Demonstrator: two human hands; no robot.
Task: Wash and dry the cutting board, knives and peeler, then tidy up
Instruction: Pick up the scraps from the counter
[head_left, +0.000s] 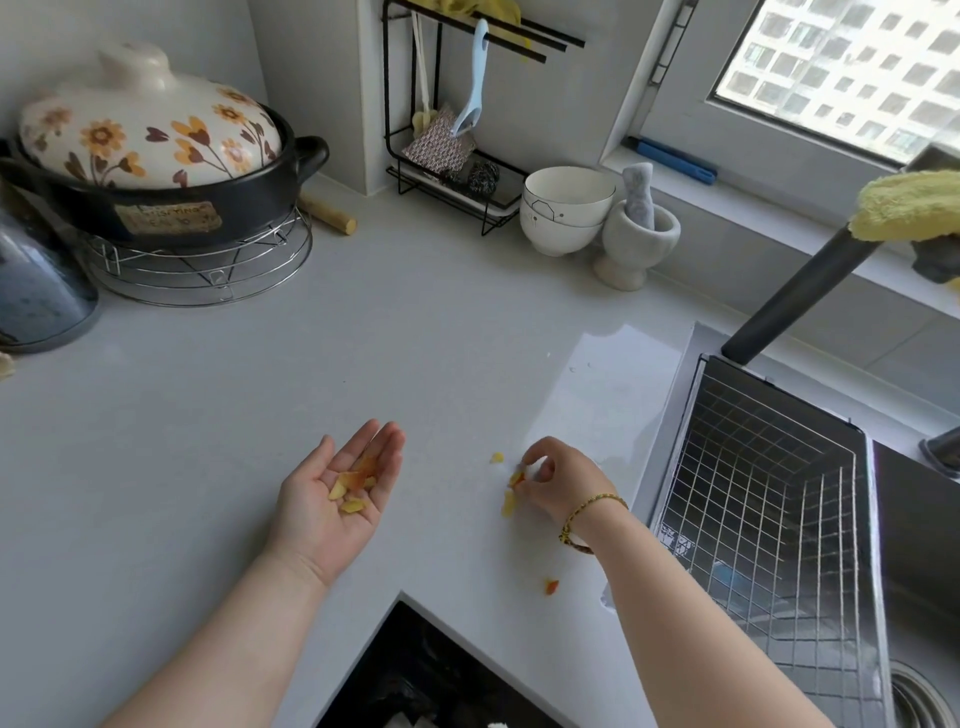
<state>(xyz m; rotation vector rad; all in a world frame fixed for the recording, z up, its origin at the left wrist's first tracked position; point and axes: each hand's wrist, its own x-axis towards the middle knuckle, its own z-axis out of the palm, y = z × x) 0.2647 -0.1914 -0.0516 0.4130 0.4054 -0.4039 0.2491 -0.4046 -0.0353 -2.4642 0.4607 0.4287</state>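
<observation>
Peel scraps (353, 491) lie in one palm while another is pinched off a kitchen worktop (363, 338); peeler (475, 78) hangs at the back.

Left hand (332, 493) is held palm up over the worktop, fingers straight and together, w/ several yellow-orange scraps lying in it. Right hand (556, 480), bracelet (592, 512) at the wrist, is curled knuckles-up on the surface, fingertips pinching a peel piece (516, 478). Two loose bits (497, 458) lie nr that hand, one just beyond it and one closer to the counter edge. The light-blue peeler hangs by its handle from the top bar of a black wire rack (410, 104) vs. the back wall, well apart from both hands. At right, a wire basket (769, 467) sits in the sink (914, 519); a yellow cloth (909, 208) is draped over the dark tap (800, 296). Back left, a floral-lidded clay pot (156, 156) stands on a wire trivet; stacked bowls (566, 208) and a mortar (634, 244) w/ pestle stand beside the rack.
</observation>
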